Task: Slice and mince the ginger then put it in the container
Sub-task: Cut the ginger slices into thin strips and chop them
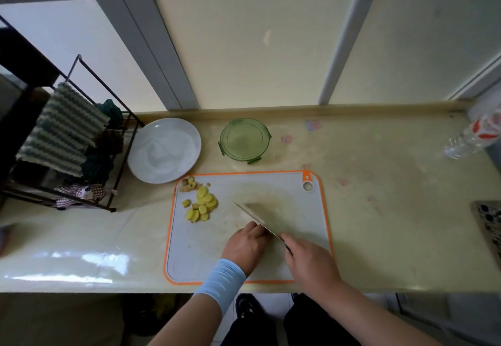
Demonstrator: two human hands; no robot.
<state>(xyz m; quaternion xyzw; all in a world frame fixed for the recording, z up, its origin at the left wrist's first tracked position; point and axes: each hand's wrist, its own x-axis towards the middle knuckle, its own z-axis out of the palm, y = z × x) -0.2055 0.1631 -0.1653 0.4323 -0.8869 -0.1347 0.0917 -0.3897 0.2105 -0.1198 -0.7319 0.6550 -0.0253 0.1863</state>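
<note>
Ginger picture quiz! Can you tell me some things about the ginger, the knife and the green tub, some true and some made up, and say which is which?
1. The ginger slices lie on the cutting board. True.
2. The green container already has ginger in it. False: it looks empty.
3. The right hand holds the knife. True.
4. The white plate sits on the cutting board. False: it sits on the counter, beside the board.
5. The left hand is on the board, next to the blade. True.
</note>
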